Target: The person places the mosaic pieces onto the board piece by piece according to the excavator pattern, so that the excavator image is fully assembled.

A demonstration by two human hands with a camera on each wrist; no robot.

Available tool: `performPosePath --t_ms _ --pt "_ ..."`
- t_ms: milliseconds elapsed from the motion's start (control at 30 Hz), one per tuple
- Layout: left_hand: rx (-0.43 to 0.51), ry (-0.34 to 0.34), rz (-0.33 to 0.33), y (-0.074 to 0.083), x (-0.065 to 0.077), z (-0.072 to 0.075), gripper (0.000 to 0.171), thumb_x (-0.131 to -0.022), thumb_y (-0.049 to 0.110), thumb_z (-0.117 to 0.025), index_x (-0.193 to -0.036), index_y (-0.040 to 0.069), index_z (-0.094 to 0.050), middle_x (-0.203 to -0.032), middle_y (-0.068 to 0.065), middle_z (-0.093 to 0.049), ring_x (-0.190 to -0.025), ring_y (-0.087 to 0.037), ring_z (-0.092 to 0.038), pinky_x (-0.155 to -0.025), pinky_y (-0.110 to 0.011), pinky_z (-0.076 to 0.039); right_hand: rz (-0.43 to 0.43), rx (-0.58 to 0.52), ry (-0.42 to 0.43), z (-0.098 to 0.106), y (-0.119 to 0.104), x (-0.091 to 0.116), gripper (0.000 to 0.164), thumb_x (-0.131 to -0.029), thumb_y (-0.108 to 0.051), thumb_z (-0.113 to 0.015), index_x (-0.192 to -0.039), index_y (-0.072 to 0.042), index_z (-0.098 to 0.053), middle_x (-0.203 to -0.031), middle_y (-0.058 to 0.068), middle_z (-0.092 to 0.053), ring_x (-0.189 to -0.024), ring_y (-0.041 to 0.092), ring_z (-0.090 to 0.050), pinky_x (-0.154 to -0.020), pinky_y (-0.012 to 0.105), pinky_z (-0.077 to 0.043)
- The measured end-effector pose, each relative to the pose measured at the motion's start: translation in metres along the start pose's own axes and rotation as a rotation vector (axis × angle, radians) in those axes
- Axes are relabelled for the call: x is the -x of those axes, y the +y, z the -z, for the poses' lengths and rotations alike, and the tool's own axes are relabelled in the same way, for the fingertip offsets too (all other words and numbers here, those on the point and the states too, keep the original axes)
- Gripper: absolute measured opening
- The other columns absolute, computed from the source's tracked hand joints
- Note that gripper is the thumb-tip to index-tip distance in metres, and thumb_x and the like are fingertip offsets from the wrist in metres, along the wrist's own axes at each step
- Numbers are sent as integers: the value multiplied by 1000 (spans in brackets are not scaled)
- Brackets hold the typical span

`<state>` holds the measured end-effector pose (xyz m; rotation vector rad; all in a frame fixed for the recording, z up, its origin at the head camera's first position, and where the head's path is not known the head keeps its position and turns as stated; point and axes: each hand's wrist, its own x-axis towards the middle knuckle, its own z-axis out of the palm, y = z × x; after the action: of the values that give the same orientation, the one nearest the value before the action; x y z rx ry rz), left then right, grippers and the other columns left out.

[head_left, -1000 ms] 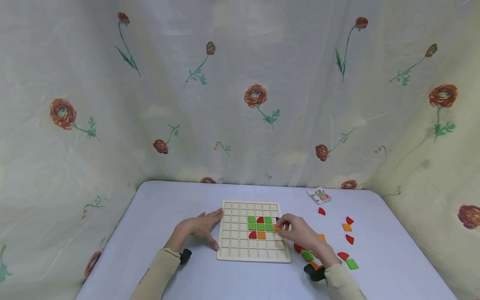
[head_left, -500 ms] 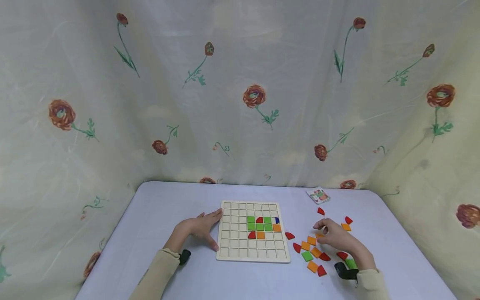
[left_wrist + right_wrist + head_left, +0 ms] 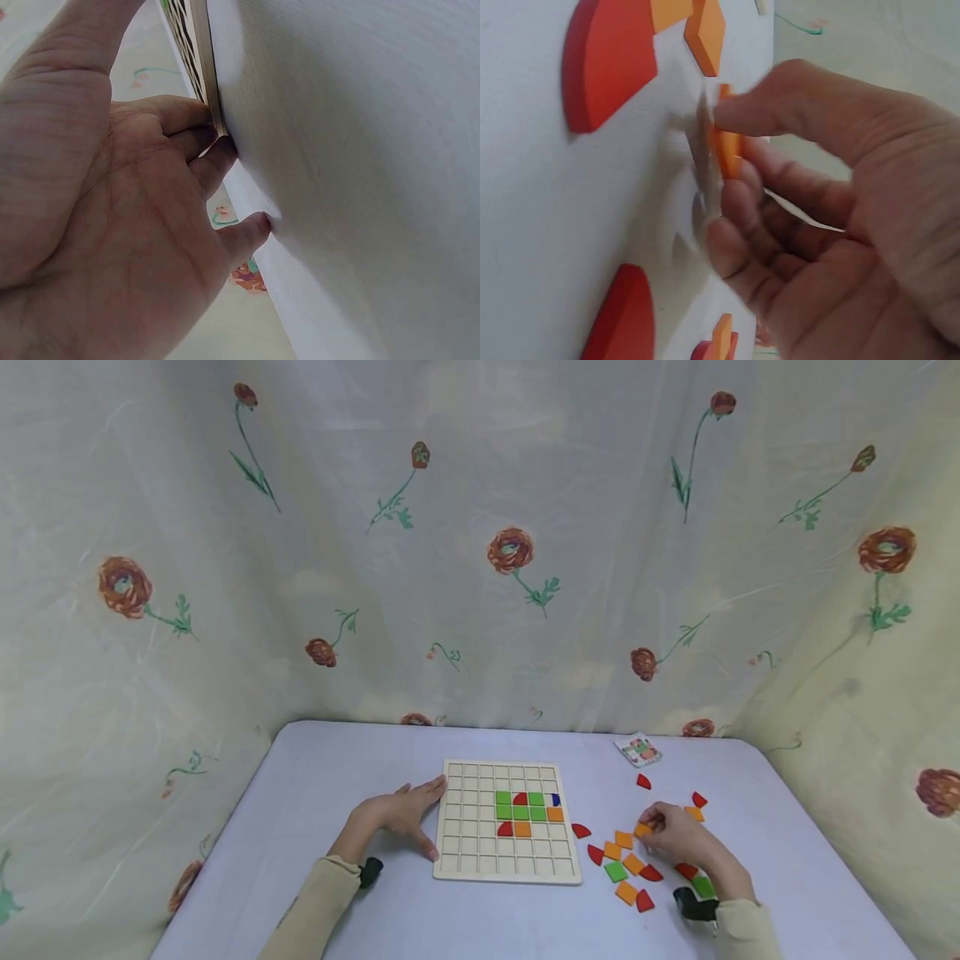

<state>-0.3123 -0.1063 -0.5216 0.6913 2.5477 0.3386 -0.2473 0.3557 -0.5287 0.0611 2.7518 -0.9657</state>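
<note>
a flowered curtain (image 3: 465, 577) hangs behind your pale table (image 3: 345, 752), where the grid board (image 3: 472, 843) touches your spread left hand (image 3: 401, 816). your right hand (image 3: 678, 837), right of the board, pinches an orange tile (image 3: 729, 150) between thumb and fingertips.

The head view looks forward and down from high above the white surface (image 3: 360, 756), far enough back to include the pale floral curtain (image 3: 585, 527). The left wrist view, turned sideways and close to the left grip's palm (image 3: 127, 202), shares with it the light wooden grid board's edge (image 3: 204, 60). The right wrist view, also close and sideways, shares the flat orange tile (image 3: 729, 150) in the right grip (image 3: 810, 187).
</note>
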Motion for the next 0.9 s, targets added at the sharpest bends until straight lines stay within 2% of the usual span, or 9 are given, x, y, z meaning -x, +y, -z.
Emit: performPosePath --t_ms 133,267,400,533,667,900 --pt "0 1 3 0 0 0 124 -64 57 -82 -156 10 -14 -164 -3 -8 -151 -19 -12 -122 -49 -13 49 -9 51 -2 -13 -1 32 -83 -18 -75 -106 -4 -60 -90 5 -57 -82 18 -50 -64 21 -47" --pt "-6 1 3 0 -1 -1 124 -64 57 -82 -156 10 -14 -164 -3 -8 -151 -20 -12 -122 -49 -13 77 -39 57 -16 -41 0 30 -82 -15 -74 -107 -6 -61 -90 4 -57 -83 18 -49 -62 21 -46" --pt "-8 1 0 0 -1 -1 124 -64 57 -82 -156 10 -14 -164 -3 -7 -151 -19 -11 -122 -49 -13 113 -81 5 -34 -66 -3 27 -81 -10 -73 -106 -9 -62 -91 3 -58 -83 18 -49 -60 23 -47" --pt "6 -1 -4 0 0 0 124 -64 57 -82 -156 10 -14 -164 -3 -7 -151 -20 -12 -122 -49 -12 227 -50 -34 -49 -84 -8 24 -81 -12 -75 -102 -10 -64 -89 2 -59 -82 17 -50 -61 22 -46" --pt "14 -4 -5 0 1 0 124 -64 56 -82 -156 10 -13 -164 -3 -6 -151 -20 -11 -122 -49 -12 325 -10 -65 -63 -96 -14 23 -80 -14 -77 -99 -10 -65 -87 2 -58 -80 16 -50 -62 20 -44" --pt "-3 0 -4 1 2 1 124 -64 57 -82 -156 9 -13 -164 -3 -7 -151 -19 -11 -122 -49 -13 373 35 -101 -79 -104 -24 20 -79 -10 -77 -96 -11 -67 -87 0 -58 -77 14 -50 -63 20 -44"
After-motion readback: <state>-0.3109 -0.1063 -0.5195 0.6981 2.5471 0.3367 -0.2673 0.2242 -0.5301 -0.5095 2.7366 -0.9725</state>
